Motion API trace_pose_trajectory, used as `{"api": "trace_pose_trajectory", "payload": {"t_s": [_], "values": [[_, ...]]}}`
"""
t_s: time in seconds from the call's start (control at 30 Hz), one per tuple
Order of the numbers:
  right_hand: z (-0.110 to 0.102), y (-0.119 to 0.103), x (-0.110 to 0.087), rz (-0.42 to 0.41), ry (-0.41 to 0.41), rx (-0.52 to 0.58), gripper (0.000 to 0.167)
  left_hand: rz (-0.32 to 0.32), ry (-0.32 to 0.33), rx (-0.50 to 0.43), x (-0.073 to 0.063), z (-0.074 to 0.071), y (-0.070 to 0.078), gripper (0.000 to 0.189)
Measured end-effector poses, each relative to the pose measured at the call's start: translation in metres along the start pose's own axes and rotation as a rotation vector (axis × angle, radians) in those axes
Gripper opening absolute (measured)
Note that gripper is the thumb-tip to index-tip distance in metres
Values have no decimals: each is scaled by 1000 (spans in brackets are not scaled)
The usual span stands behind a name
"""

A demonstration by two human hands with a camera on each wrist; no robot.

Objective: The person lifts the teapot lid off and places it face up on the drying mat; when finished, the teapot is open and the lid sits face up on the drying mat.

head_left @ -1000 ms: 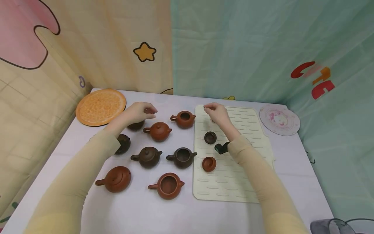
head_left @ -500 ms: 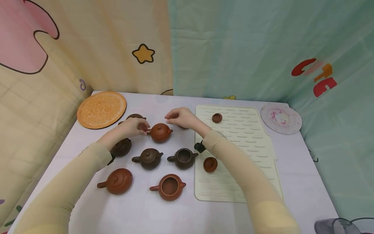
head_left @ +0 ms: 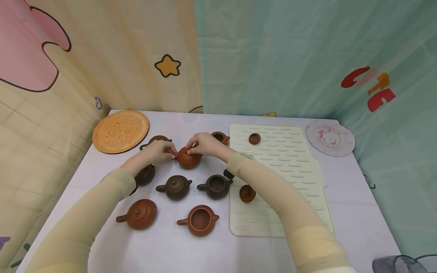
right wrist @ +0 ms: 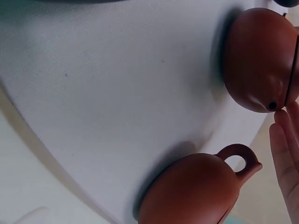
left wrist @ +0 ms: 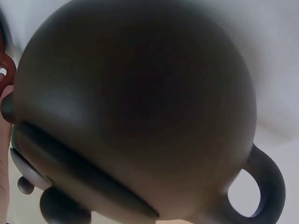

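Note:
A reddish-brown clay teapot (head_left: 189,161) with its lid on stands between my hands at the back of the table. My left hand (head_left: 157,151) pinches its handle from the left. From the right, my right hand (head_left: 206,145) has thumb and fingertips on the lid's knob. In the right wrist view the fingers (right wrist: 282,149) extend beside the lid edge, above the spout. Behind my right hand, a lidless reddish teapot (head_left: 220,137) is partly hidden. A dark teapot (left wrist: 140,93) fills the left wrist view, below my left wrist.
Several other teapots stand nearby, including a lidless dark one (head_left: 216,185) and a lidless red one (head_left: 200,220). Small lids (head_left: 254,138) lie on the cream mat (head_left: 283,182). An orange round mat (head_left: 121,131) and a pink-patterned plate (head_left: 330,138) lie at the back corners.
My right hand has left a small reddish lid on the mat and moved left to the teapot's knob. My left hand has come down to the handle.

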State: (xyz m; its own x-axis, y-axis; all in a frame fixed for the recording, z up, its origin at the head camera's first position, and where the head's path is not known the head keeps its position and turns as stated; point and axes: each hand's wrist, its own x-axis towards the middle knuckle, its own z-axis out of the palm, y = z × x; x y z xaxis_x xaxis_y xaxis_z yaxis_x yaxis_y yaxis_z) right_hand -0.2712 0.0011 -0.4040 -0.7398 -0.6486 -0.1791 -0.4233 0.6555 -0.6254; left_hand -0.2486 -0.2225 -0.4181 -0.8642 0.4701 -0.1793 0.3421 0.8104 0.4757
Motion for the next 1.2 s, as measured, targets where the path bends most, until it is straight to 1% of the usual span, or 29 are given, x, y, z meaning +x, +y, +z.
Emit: {"api": "trace_pose_trajectory", "payload": {"t_s": [0.17, 0.23, 0.33, 0.5, 0.6, 0.63, 0.7, 0.8, 0.83, 0.93, 1.03, 1.07, 1.13, 1.2], "values": [[0, -6, 2, -28, 3, -111, 24, -1, 8, -30, -1, -1, -1, 5], [0, -8, 3, -38, 1, -140, 24, -10, 9, -48, -1, -2, -1, 5], [0, -10, 3, -51, 8, -172, 23, -3, 15, -53, -3, -2, 0, 6], [1, -12, 1, -51, 14, -171, 21, -5, 24, -44, -4, -1, -1, 7], [1, -12, -1, -38, 26, -131, 22, -7, 24, -43, -4, 0, -2, 6], [1, -11, -3, -25, 34, -103, 22, -3, 25, -41, -4, 0, -2, 6], [-1, -8, -6, 12, 53, -20, 23, 0, 24, -42, -5, 0, -2, 5], [-5, -1, -14, 85, 94, 173, 25, 6, 26, -44, -5, -1, -2, 5], [-7, 2, -18, 108, 105, 273, 26, 4, 26, -42, -5, -1, -2, 5], [-14, 15, -31, 159, 140, 636, 27, 5, 29, -38, -4, -1, -1, 5], [-23, 30, -51, 193, 181, 985, 21, 8, 28, -34, -4, 0, 0, 5], [-27, 35, -59, 198, 197, 1074, 17, 8, 27, -32, -4, 0, 1, 5], [-35, 47, -77, 216, 230, 1219, 13, 2, 24, -22, -3, 0, 2, 5], [-44, 60, -94, 223, 258, 1341, 14, -2, 23, -9, -3, -1, 2, 5]]}}
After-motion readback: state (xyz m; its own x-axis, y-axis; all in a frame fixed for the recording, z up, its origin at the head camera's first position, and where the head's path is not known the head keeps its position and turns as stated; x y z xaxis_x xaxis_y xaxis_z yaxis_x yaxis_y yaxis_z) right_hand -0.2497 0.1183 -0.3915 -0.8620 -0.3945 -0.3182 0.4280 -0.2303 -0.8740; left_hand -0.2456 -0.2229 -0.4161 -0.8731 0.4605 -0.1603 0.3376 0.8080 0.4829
